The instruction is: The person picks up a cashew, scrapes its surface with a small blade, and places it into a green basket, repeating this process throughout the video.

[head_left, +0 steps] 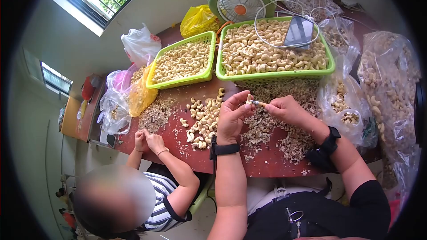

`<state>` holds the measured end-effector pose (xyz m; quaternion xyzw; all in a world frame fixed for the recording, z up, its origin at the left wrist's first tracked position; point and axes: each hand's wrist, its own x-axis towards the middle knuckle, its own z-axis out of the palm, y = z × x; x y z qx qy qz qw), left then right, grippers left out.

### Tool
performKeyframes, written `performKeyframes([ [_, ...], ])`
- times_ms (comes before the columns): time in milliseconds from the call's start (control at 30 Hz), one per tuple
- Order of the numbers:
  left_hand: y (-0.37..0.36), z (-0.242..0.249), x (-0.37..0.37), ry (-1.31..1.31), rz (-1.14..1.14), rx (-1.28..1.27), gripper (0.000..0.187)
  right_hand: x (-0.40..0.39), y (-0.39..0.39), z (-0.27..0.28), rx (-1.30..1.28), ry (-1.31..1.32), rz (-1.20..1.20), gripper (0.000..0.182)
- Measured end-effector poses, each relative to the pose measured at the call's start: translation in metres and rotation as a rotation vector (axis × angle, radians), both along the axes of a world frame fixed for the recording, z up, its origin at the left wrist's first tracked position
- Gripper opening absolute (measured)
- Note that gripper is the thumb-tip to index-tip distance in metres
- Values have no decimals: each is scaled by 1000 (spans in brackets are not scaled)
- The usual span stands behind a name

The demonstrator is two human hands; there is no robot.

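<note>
My left hand (232,119) pinches a single cashew (249,98) between thumb and fingertips, palm turned up. In my right hand (284,109) is a small knife (259,103) with a light handle, its short blade touching or almost touching that cashew. Both hands are over the red table (202,156), above a spread of peeled skins (260,129). Left of my left hand lies a loose pile of cashews (206,118).
Behind my hands stand a large green basket of cashews (271,78), with a phone (299,31) on top, and a smaller yellow-green basket (195,79). A fan (240,4) is behind. Plastic bags (387,80) line the right. A co-worker's hands (149,141) are at left.
</note>
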<state>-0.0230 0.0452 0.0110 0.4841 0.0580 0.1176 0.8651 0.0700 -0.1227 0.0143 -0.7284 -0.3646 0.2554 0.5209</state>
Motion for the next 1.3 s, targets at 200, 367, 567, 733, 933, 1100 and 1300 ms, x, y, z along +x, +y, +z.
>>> performKeyframes([
  [200,1,-3,0,-33,-28,-44,37,-1,1,-2,-26,-14,27,35],
  [367,0,-2,-3,18,-55,-76,34,0,0,-3,-34,-101,7,33],
  [567,1,-4,-3,157,-43,-134,31,0,0,-2,-95,-195,-42,34],
  [733,-2,-4,-2,194,-23,-105,30,0,0,-1,-114,-170,-59,34],
  [933,-7,-7,0,141,38,63,35,1,1,-5,-89,-128,-45,35],
  [1100,-7,-6,1,90,31,-33,30,1,0,-4,-77,-108,-43,35],
  [1300,-10,-3,0,40,-24,-159,26,0,1,-5,-80,-118,-41,35],
])
